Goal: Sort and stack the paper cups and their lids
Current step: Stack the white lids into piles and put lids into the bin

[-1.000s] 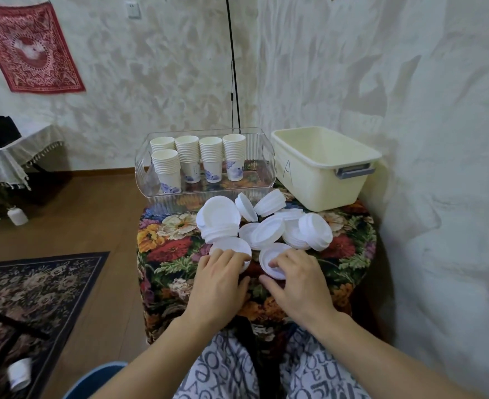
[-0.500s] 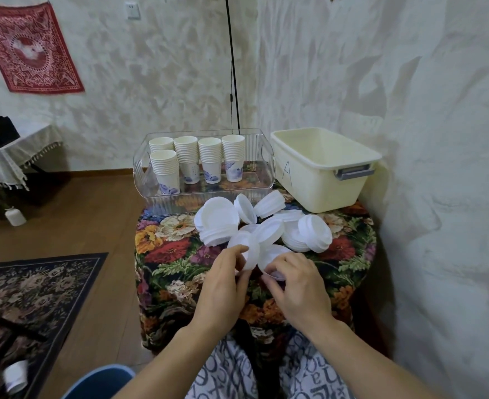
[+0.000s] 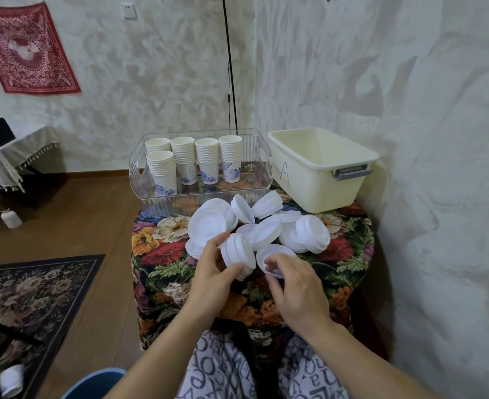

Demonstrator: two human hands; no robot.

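My left hand [image 3: 213, 272] grips a short stack of white lids [image 3: 235, 254], tilted on edge just above the floral tablecloth. To its right my right hand [image 3: 296, 280] pinches the near rim of a single white lid [image 3: 272, 256] lying hollow side up. Behind them lies a loose pile of white lids [image 3: 266, 226], some in small stacks. Several stacks of paper cups [image 3: 197, 161] with blue print stand in the clear tray [image 3: 200, 197] at the table's back.
A cream plastic bin [image 3: 321, 168] marked "A" sits at the back right, against the wall. The small table [image 3: 162, 254] drops off on the left to a wooden floor with a dark rug [image 3: 36, 289]. A blue stool edge [image 3: 93, 384] shows near my knees.
My left hand has lifted its stack of lids off the table and tipped it on edge. My right hand has drawn back to the near rim of the single lid and pinched it.
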